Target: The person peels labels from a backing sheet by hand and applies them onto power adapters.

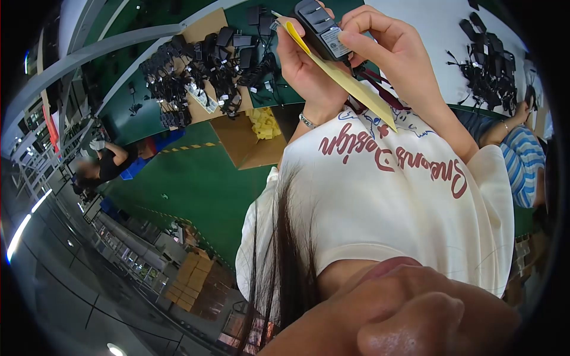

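Where the hands meet: a black adapter is held up, tilted, at the near edge of the green surface, its printed label facing the head camera.
Left hand: this grip is clamped on a folded yellow sheet, and the adapter lies against the sheet; how much of the adapter's weight it takes is hidden.
Right hand: this grip is closed on the adapter's right side, thumb at the label's edge.
Step in hand: judging by the thumb, the label is being pressed down or checked; which of these, I cannot tell.
Next move calls for: a steady adapter, even thumb pressure along the label, and the sheet's loose end kept off the cord.
Open carton: it stands by the green surface's near edge, with yellow pieces inside.
Cardboard sheet: left of the hands, reaching the near edge, under a heap of corded adapters and a white paper.
White surface: towards its right end lies a second heap of adapters.
Neighbour: beyond that heap, a person in blue stripes.
Farthest off: a person in a dark top and stacked cartons.
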Available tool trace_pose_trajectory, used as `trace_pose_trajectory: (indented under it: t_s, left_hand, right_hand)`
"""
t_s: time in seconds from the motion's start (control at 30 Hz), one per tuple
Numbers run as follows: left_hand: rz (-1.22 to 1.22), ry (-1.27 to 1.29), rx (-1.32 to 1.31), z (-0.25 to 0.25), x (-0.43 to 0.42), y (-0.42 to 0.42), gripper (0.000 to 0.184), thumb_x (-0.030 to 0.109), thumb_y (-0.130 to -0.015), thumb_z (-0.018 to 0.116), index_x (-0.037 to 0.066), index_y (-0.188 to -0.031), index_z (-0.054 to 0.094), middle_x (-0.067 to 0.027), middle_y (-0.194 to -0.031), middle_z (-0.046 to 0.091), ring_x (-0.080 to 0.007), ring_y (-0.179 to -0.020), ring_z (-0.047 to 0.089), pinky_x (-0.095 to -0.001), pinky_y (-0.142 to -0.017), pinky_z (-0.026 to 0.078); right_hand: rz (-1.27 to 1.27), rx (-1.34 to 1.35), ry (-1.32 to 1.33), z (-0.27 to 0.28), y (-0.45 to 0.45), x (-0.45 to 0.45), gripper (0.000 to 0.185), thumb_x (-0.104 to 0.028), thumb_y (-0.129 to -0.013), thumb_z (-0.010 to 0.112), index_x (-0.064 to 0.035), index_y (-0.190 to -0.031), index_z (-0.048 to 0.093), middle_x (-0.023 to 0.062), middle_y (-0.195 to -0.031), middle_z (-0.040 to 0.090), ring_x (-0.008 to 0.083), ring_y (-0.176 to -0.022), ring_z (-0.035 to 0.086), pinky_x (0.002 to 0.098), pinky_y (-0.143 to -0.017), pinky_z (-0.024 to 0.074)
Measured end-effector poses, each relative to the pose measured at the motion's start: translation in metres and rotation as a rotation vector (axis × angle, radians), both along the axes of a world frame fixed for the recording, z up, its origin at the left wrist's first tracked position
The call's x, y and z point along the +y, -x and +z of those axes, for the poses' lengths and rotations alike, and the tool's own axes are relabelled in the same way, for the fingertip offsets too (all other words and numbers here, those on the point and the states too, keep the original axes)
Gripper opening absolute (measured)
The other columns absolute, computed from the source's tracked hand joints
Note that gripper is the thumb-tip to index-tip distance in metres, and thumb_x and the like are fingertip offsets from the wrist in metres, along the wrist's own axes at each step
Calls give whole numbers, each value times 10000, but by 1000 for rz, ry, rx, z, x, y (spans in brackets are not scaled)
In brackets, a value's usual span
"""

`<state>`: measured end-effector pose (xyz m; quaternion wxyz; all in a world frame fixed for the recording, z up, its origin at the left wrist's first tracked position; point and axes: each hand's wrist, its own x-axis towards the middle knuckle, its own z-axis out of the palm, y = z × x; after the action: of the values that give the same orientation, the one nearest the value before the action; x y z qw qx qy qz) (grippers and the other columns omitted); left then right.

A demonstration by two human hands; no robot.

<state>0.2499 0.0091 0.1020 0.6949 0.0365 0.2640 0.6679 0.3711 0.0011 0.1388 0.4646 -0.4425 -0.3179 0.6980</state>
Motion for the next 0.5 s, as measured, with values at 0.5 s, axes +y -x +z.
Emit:
trace_pose_trajectory:
  t_s: [0.5]
  left_hand:
    - [-28,-191,-7,-27,-2,6,331,464,-1063,447,178,-924,536,-78,-1109,627,-211,-1036,612,-351,-869,541]
  right_hand:
    - [-8,-224,-245,-25,-2,-6,111,-81,-966,677,23,-934,659,39,-1083,574,97,-874,577,230,-712,506]
